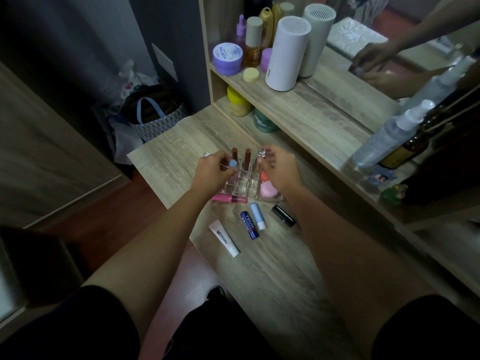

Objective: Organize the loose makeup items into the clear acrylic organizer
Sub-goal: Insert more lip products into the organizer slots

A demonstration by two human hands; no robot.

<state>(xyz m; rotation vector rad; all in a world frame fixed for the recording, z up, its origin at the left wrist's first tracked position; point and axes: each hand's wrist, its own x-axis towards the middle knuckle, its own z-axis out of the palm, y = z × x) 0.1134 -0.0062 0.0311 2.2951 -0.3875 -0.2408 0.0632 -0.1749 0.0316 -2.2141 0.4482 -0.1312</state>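
Observation:
The clear acrylic organizer (242, 181) sits on the wooden table, partly under both hands. Two brown lipsticks (247, 157) stand upright in its back slots. A pink round compact (268, 190) and an orange item (264, 175) rest in its right side. My left hand (215, 170) pinches a small light-blue-capped item (51, 163) over the left slots. My right hand (279, 170) grips a clear-capped tube (261, 153) at the back right slot. Loose in front lie a pink lip gloss (229, 198), a white tube (224, 238), a dark blue Nivea stick (249, 225), a light blue stick (258, 216) and a black lipstick (283, 215).
A shelf unit (298, 100) behind the organizer carries a white cylinder (287, 53), purple jars and bottles. A mirror (389, 35) stands at the right, with spray bottles (394, 133) before it. A bag (153, 113) sits on the floor to the left.

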